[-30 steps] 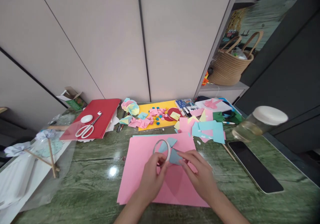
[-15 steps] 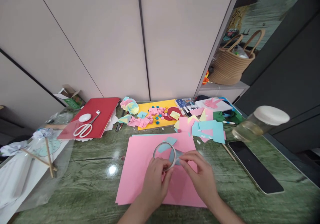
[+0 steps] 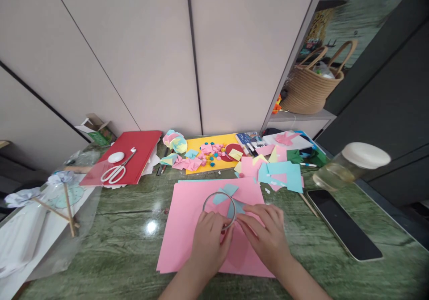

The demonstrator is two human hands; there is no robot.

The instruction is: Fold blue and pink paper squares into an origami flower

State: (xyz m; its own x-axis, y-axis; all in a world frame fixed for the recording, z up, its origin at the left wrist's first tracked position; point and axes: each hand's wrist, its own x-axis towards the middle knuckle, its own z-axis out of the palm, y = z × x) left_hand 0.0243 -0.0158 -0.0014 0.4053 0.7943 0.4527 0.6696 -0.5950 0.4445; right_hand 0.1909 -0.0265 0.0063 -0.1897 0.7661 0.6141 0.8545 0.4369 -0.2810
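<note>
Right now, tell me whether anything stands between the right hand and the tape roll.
Nothing visible does: the right hand is right beside the tape roll, whose near side the left hand holds. Whether the right touches it, I can't tell.

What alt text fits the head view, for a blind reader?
A person's left hand holds a pale ring-shaped roll over pink paper sheets on a green marbled table, the right hand beside it. White-handled scissors lie on red paper farther left.
</note>
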